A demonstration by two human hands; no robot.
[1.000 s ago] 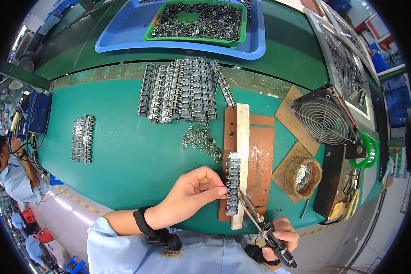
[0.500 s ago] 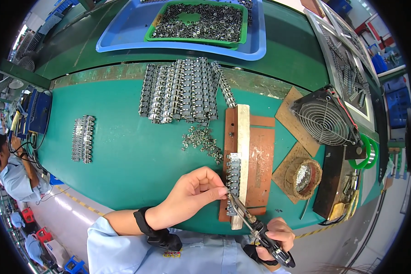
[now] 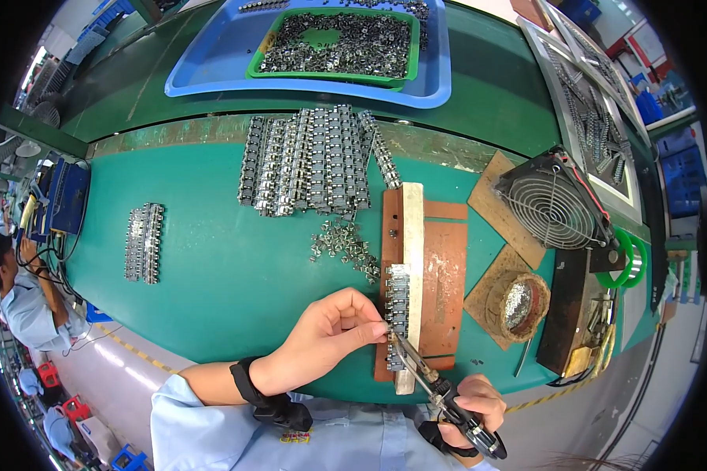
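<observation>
My right hand grips a black-handled soldering iron that slants up and to the left. Its tip meets a strip of small metal parts lying along a brown fixture with a pale bar. Thumb and forefinger of my left hand are pinched together at the strip's left edge, right by the tip; what they hold is too small to make out. Loose small metal pieces lie scattered beyond my left hand. Behind them many similar strips are stacked side by side.
A short group of strips lies at left. At right stand a fan, a round tub of silvery bits and a green solder spool. A blue tray holds a green tray of parts. Another person sits far left.
The whole view has shifted slightly. Both hands and the soldering iron keep nearly the same place at the strip.
</observation>
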